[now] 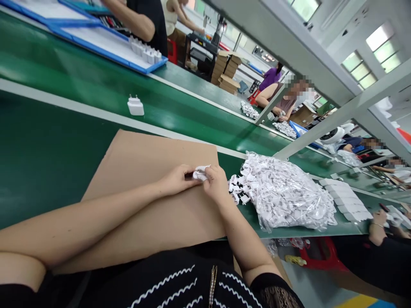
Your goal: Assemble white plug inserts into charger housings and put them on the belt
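Observation:
Over the sheet of brown cardboard (160,158), my left hand (181,179) and my right hand (215,182) meet on a small white plastic charger part (201,172). Fingers of both hands are closed on it from either side and cover much of it, so its exact form is hidden. Just right of my right hand lie loose white plastic pieces (237,188), spilling from a clear plastic bag (289,192) full of such pieces. A white plug charger (135,106) with its pins upward stands on the green belt beyond the cardboard.
Blue-rimmed trays (96,42) with white chargers sit at the far left. White blocks in rows (346,201) lie right of the bag. A grey metal post (308,132) rises behind it. A co-worker's hand (378,226) is at the right; other people sit across the line.

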Available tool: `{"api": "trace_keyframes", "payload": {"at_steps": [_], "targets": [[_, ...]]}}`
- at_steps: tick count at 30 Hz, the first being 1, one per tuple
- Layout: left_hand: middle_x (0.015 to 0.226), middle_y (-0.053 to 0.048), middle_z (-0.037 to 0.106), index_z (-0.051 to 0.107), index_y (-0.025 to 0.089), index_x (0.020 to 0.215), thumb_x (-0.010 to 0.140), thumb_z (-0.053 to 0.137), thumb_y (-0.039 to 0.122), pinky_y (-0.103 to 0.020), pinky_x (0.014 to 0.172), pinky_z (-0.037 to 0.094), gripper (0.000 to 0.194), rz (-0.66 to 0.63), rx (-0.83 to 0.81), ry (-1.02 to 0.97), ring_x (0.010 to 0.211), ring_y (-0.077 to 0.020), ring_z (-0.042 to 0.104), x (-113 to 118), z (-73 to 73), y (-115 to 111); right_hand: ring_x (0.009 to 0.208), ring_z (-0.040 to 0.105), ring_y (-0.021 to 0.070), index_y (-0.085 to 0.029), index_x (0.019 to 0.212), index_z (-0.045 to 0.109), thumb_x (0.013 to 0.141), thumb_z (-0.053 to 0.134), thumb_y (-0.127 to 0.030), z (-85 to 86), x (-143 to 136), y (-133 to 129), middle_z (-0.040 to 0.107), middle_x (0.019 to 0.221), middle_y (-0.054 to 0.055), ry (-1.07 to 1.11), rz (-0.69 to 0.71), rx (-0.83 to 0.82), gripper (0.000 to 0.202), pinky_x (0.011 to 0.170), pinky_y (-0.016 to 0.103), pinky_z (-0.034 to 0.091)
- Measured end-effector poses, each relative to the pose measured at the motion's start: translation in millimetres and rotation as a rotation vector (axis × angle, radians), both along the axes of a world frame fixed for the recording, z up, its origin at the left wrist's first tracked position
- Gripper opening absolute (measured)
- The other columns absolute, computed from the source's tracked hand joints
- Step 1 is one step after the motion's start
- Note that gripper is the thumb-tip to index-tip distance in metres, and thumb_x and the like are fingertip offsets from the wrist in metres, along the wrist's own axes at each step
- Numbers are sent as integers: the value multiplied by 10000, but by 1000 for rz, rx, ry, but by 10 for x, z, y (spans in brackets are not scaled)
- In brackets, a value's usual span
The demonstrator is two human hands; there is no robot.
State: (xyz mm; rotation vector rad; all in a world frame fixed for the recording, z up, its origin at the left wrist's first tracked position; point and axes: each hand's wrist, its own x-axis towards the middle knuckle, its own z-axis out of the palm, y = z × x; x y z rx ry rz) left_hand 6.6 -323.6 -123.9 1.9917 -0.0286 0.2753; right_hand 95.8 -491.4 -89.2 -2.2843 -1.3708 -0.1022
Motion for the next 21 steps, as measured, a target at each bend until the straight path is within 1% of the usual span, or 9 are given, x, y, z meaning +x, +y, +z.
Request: {"api": "trace_keyframes", "payload": {"at_steps": [2, 4, 6, 7, 9, 11, 13, 16, 21], "targets": [[955, -66, 759, 756, 195, 943, 853, 672, 565, -368, 858, 518, 390, 14, 14, 1, 921, -261, 673, -2, 20, -25, 969, 579, 234, -187, 1206, 672, 833, 591, -108, -49, -1, -13, 677, 984, 73, 96, -12, 113, 390, 954, 372, 462], [1026, -76, 764, 764, 203, 979, 849, 666, 542, -394, 927, 515, 376, 14, 21, 2, 978, -276, 678, 2, 48, -44, 1042, 592, 226, -187, 1396, 564, 858, 635, -190, -93, -15, -23, 678, 1132, 87, 187, -48, 270, 543, 1017, 377, 463], [1118, -86, 759, 761, 206, 1056, 833, 669, 538, -410, 977, 511, 410, 0, -8, 47, 1050, -295, 681, 15, 85, -50, 1130, 581, 233, -181, 1454, 515, 846, 672, -232, -130, -29, -28, 636, 1252, 115, 217, -91, 368, 631, 1054, 382, 459], [1135, -92, 757, 754, 200, 1082, 816, 675, 547, -410, 971, 519, 445, -11, -34, 93, 1062, -304, 685, 24, 105, -49, 1153, 574, 239, -183, 1425, 546, 829, 679, -216, -145, -32, -29, 625, 1262, 120, 215, -99, 367, 611, 1055, 381, 460], [1080, -105, 765, 742, 174, 1060, 772, 695, 585, -398, 901, 546, 504, -20, -66, 196, 1018, -318, 702, 45, 140, -44, 1136, 579, 237, -192, 1278, 653, 788, 670, -133, -169, -20, -27, 642, 1190, 102, 225, -95, 300, 494, 1029, 362, 467], [1003, -107, 766, 734, 161, 996, 737, 707, 624, -390, 847, 553, 532, -8, -33, 256, 974, -327, 708, 58, 158, -42, 1072, 594, 219, -201, 1109, 716, 751, 653, -58, -183, 7, -22, 666, 1080, 67, 271, -90, 230, 391, 978, 322, 471], [984, -107, 762, 732, 165, 962, 727, 697, 661, -397, 838, 555, 550, 23, 39, 264, 967, -333, 707, 56, 153, -42, 1019, 597, 204, -205, 999, 731, 724, 656, -27, -185, 37, -18, 672, 1003, 39, 308, -100, 204, 335, 930, 290, 462], [1016, -100, 758, 743, 195, 972, 725, 660, 713, -424, 879, 566, 580, 82, 128, 243, 1000, -343, 707, 30, 105, -37, 976, 592, 196, -221, 955, 730, 700, 694, -64, -161, 54, -12, 680, 979, 12, 294, -121, 166, 302, 877, 285, 432], [1072, -77, 766, 754, 272, 951, 666, 641, 766, -469, 942, 591, 581, 127, 214, 213, 1093, -383, 703, 19, -29, -3, 1008, 604, 201, -268, 1016, 707, 678, 756, -187, -104, 15, -19, 693, 1007, -27, 220, -208, 44, 351, 927, 344, 368]]}}
